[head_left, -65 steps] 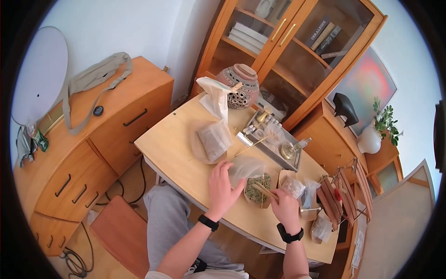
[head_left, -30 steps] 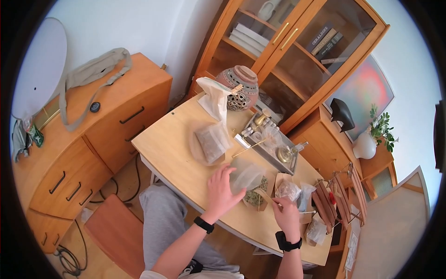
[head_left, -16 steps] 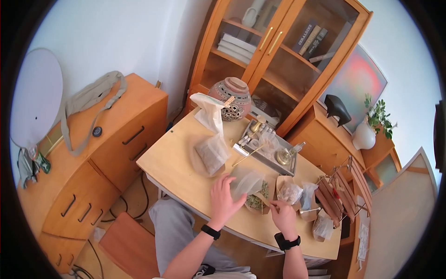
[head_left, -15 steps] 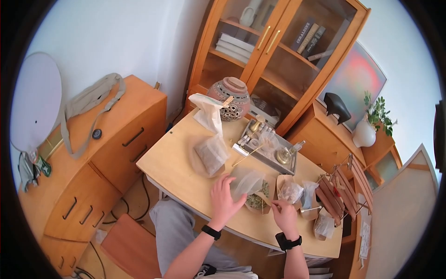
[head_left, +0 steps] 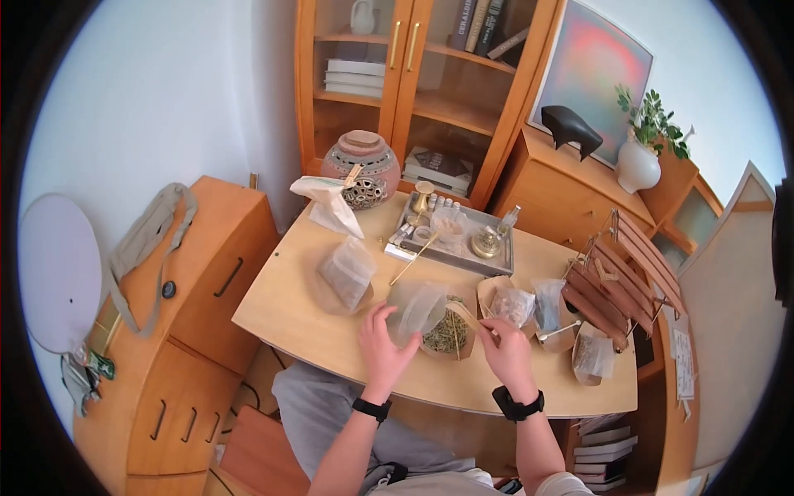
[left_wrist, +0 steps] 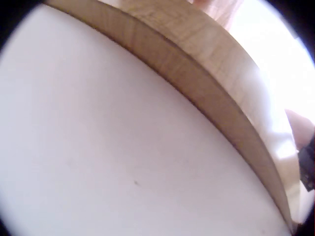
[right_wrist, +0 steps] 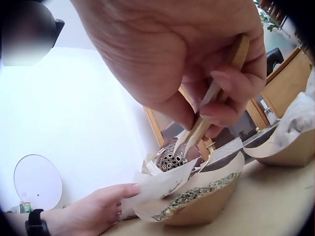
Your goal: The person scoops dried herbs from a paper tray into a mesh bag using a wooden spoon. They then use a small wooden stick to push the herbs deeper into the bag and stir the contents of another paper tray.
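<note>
My left hand (head_left: 386, 351) holds a translucent pouch (head_left: 419, 311) between thumb and fingers, its mouth tilted toward the dried herbs. In the right wrist view, the left thumb lies along the pale pouch (right_wrist: 165, 184), with a few herb bits on it. The chopped green herbs (right_wrist: 197, 196) fill a thin wooden boat-shaped dish (right_wrist: 211, 209) beside and below the pouch. My right hand (head_left: 507, 357) grips wooden tongs (right_wrist: 240, 54), their tips above the herbs near the pouch. A thin stick (head_left: 456, 343) stands in the herbs.
A filled pouch (head_left: 347, 275) rests in another dish to the left. Behind are a grey tray (head_left: 499, 266) of small vessels, a clipped paper bag (head_left: 332, 210) and a patterned pot (head_left: 382, 175). Wooden dishes with bags and a slatted rack (head_left: 608, 285) stand right. The left wrist view shows the table edge (left_wrist: 197, 83).
The head view has turned and levelled. The tongs have moved from down in the herbs to the pouch, and now hover over the dish. My left hand keeps holding the pouch.
</note>
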`<state>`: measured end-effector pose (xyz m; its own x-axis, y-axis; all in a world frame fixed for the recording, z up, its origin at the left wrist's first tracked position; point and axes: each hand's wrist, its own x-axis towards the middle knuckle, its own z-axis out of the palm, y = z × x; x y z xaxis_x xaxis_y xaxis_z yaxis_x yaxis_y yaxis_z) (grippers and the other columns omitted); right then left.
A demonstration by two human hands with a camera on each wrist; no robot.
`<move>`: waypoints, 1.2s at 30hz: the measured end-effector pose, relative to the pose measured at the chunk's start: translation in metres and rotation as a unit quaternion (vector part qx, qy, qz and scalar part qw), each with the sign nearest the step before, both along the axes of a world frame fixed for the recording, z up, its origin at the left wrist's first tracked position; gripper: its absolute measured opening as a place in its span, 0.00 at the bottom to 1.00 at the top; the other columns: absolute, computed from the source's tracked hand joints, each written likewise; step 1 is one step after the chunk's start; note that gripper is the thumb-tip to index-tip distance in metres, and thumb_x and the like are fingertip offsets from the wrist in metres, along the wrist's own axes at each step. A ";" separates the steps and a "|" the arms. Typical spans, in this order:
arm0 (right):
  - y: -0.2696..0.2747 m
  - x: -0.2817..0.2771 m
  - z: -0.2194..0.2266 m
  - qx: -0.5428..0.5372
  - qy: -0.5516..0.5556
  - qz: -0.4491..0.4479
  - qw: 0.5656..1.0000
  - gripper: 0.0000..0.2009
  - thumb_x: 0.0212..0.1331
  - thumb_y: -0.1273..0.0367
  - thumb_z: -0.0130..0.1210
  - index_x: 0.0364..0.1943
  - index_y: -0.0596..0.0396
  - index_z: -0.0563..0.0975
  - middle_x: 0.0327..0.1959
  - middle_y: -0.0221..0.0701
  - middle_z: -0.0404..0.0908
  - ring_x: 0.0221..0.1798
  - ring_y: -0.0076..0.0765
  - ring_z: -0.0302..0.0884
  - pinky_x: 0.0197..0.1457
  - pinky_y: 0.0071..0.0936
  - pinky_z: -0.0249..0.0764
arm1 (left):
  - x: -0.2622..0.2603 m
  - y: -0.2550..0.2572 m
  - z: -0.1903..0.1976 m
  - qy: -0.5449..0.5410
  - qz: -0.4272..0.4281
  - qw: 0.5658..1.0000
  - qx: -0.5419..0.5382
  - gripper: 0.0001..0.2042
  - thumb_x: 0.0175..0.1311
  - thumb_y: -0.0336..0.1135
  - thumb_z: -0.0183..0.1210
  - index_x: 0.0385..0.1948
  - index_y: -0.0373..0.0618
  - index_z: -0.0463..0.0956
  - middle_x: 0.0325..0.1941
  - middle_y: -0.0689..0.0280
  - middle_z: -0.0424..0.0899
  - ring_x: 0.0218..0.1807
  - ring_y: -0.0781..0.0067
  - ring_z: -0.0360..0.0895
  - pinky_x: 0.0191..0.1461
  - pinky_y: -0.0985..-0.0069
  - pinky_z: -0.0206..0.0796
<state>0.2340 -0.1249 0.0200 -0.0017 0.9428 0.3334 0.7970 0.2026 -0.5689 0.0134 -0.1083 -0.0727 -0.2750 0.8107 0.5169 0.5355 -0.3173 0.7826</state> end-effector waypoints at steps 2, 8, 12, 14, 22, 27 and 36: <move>-0.011 0.011 -0.003 0.008 0.034 -0.013 0.999 0.07 0.65 0.70 0.63 0.43 0.57 0.85 0.41 0.37 0.87 0.40 0.49 0.87 0.42 0.39 0.80 | 0.002 0.000 0.000 0.011 -0.008 1.000 -0.002 0.31 0.51 0.38 0.75 0.58 0.45 0.72 0.66 0.53 0.74 0.67 0.46 0.70 0.70 0.53 0.61; -0.034 0.024 -0.037 -0.041 0.165 -0.019 0.985 0.08 0.66 0.73 0.62 0.47 0.59 0.85 0.37 0.35 0.84 0.31 0.34 0.79 0.37 0.27 0.75 | 0.001 0.001 -0.003 -0.003 -0.028 1.000 -0.012 0.31 0.49 0.33 0.75 0.58 0.43 0.72 0.66 0.52 0.73 0.68 0.46 0.70 0.71 0.53 0.61; -0.040 0.038 -0.074 -0.063 0.266 -0.025 0.962 0.09 0.69 0.73 0.61 0.48 0.61 0.85 0.34 0.30 0.81 0.29 0.24 0.72 0.35 0.22 0.70 | 0.000 0.000 -0.001 0.009 -0.025 0.999 -0.027 0.31 0.49 0.32 0.74 0.58 0.43 0.72 0.67 0.52 0.73 0.68 0.45 0.69 0.71 0.54 0.61; -0.044 0.040 -0.084 -0.087 0.352 -0.024 0.932 0.09 0.71 0.73 0.60 0.49 0.63 0.84 0.33 0.27 0.80 0.31 0.18 0.71 0.34 0.20 0.68 | 0.000 -0.002 0.002 0.003 -0.028 0.999 -0.043 0.31 0.48 0.30 0.73 0.58 0.44 0.71 0.67 0.53 0.72 0.69 0.45 0.69 0.72 0.55 0.61; -0.047 0.039 -0.085 -0.065 0.378 -0.037 0.923 0.09 0.70 0.74 0.60 0.49 0.63 0.84 0.33 0.27 0.80 0.31 0.18 0.71 0.34 0.19 0.67 | 0.003 -0.006 0.007 0.005 -0.037 0.997 -0.063 0.30 0.50 0.26 0.71 0.58 0.44 0.71 0.68 0.52 0.71 0.70 0.47 0.68 0.74 0.57 0.59; -0.046 0.035 -0.078 -0.048 0.351 -0.048 0.934 0.09 0.69 0.74 0.61 0.49 0.63 0.84 0.33 0.30 0.80 0.31 0.21 0.73 0.33 0.20 0.68 | 0.002 -0.008 0.008 -0.021 -0.039 0.996 -0.072 0.29 0.51 0.26 0.71 0.57 0.43 0.71 0.69 0.52 0.70 0.72 0.47 0.65 0.76 0.56 0.56; -0.045 0.034 -0.075 -0.045 0.336 -0.062 0.939 0.08 0.68 0.75 0.61 0.48 0.62 0.85 0.33 0.31 0.81 0.31 0.23 0.74 0.34 0.20 0.69 | 0.006 -0.003 0.010 0.002 -0.046 0.996 -0.077 0.27 0.51 0.28 0.71 0.55 0.43 0.72 0.69 0.51 0.70 0.71 0.45 0.65 0.75 0.53 0.56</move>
